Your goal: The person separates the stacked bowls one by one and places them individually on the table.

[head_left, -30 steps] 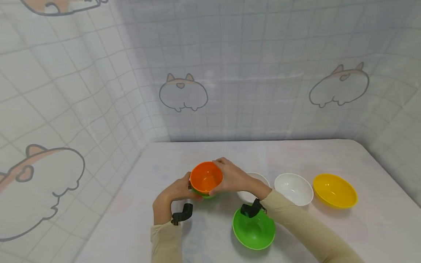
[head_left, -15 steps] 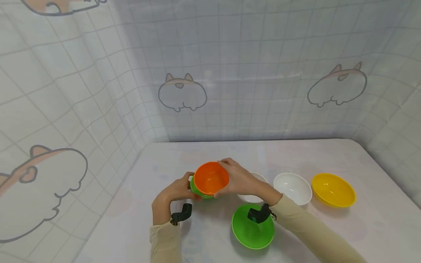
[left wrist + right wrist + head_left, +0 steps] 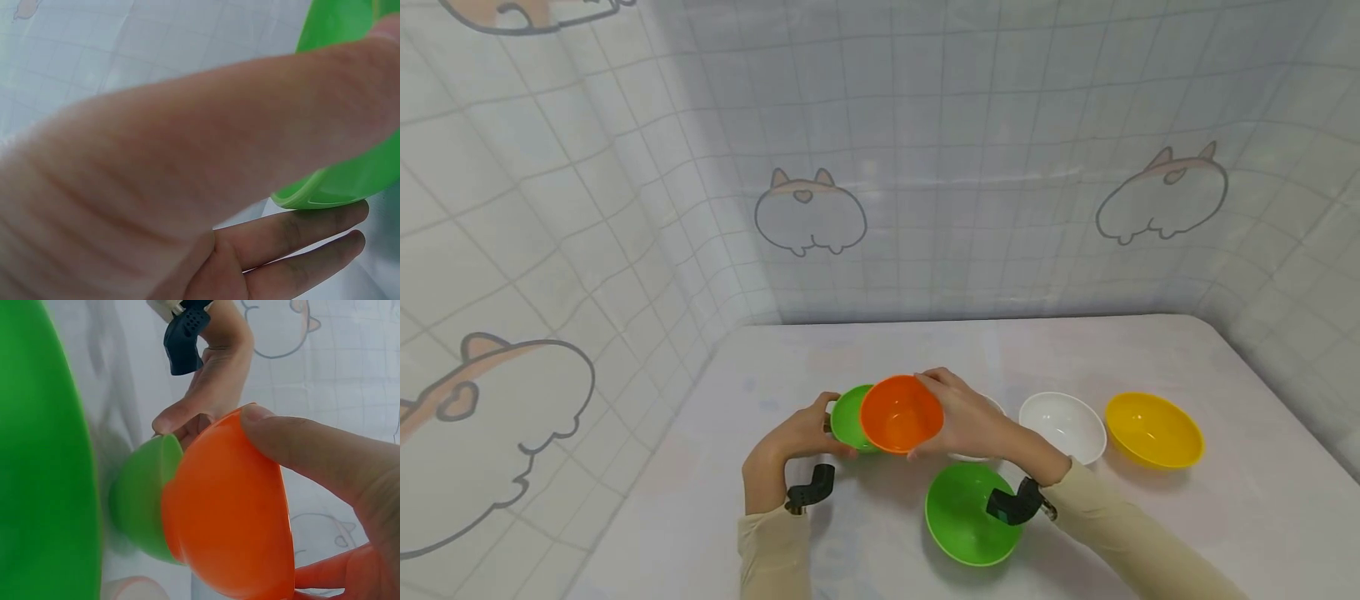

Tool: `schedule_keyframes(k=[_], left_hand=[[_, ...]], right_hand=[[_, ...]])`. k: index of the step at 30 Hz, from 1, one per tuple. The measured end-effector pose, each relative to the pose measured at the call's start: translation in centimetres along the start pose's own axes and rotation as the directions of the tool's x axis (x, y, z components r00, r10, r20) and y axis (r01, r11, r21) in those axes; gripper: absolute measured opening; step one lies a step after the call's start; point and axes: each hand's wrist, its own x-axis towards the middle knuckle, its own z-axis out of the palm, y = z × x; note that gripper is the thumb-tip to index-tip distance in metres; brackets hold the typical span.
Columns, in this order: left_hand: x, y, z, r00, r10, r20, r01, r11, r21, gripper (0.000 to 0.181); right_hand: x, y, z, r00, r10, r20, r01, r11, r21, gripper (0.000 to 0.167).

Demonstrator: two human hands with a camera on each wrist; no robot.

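My right hand (image 3: pixel 970 419) grips an orange bowl (image 3: pixel 901 414) by its rim, thumb on the near side. Just left of it, my left hand (image 3: pixel 797 432) holds a small green bowl (image 3: pixel 847 419) from its left side. In the right wrist view the orange bowl (image 3: pixel 231 512) overlaps the small green bowl (image 3: pixel 140 494); whether they touch I cannot tell. The left wrist view has the green bowl (image 3: pixel 359 181) between the thumb and the fingers (image 3: pixel 287 237) beneath. Part of the green bowl's inside is hidden behind the orange one.
A larger green bowl (image 3: pixel 966 521) sits on the white table (image 3: pixel 865 542) nearer me. One white bowl (image 3: pixel 968 457) is mostly covered by my right hand. Farther right stand another white bowl (image 3: pixel 1063 423) and a yellow bowl (image 3: pixel 1153 429). A patterned curtain (image 3: pixel 962 208) encloses the table's back and sides.
My right hand has drawn the orange bowl to the right, out from over the small green bowl, which shows more now. The left hand has stayed nearly still.
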Motion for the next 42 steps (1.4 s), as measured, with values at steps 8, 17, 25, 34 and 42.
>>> schedule_keyframes(k=[8, 17, 25, 34, 42], left_hand=[[0.0, 0.0, 0.1, 1.000, -0.005, -0.005, 0.005, 1.000, 0.021, 0.097], [-0.1, 0.0, 0.1, 1.000, -0.012, -0.005, 0.012, 1.000, 0.027, 0.097], [-0.2, 0.1, 0.0, 1.000, 0.003, -0.005, -0.003, 0.999, 0.045, 0.096], [-0.3, 0.1, -0.1, 1.000, 0.017, 0.006, -0.017, 0.999, 0.040, 0.096], [-0.2, -0.1, -0.1, 1.000, 0.008, 0.006, -0.009, 0.999, 0.051, 0.097]], right_hand=[[-1.4, 0.4, -0.6, 0.999, -0.014, -0.029, 0.014, 1.000, 0.015, 0.101], [-3.4, 0.6, -1.6, 0.998, 0.056, -0.036, -0.056, 0.998, 0.003, 0.107], [-5.5, 0.7, -2.8, 0.991, 0.129, -0.049, -0.130, 0.991, -0.034, 0.106], [-8.0, 1.3, -4.1, 0.985, 0.143, -0.093, -0.147, 0.988, -0.043, 0.104], [-9.8, 1.5, -5.0, 0.971, 0.204, -0.125, -0.211, 0.977, -0.044, 0.102]])
